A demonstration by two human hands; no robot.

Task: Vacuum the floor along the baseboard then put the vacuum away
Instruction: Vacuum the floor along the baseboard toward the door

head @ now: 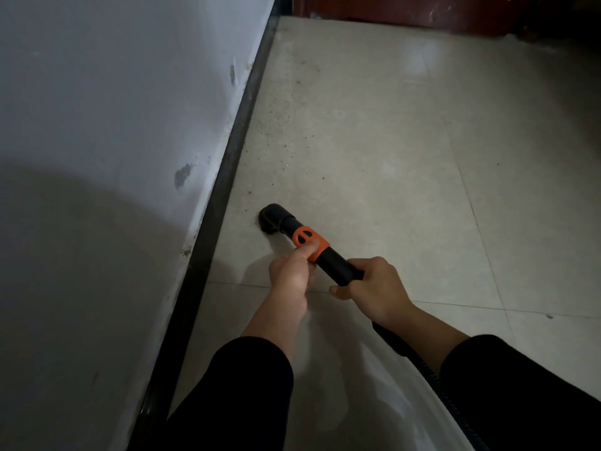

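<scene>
A black vacuum wand (336, 265) with an orange collar (310, 242) points down-left at the floor. Its round black nozzle (271, 218) touches the pale tiles a short way right of the dark baseboard (227, 177). My left hand (292, 271) grips the wand at the orange collar, thumb on top. My right hand (374, 284) is wrapped around the wand just behind it. A ribbed black hose (422, 369) runs back under my right forearm. Dust and dark specks (279, 125) lie on the floor along the baseboard beyond the nozzle.
A grey-white wall (113, 125) with scuff marks fills the left side. Dark red wooden furniture (422, 11) stands at the far end of the floor. Pale floor tiles (422, 157) stretch to the right.
</scene>
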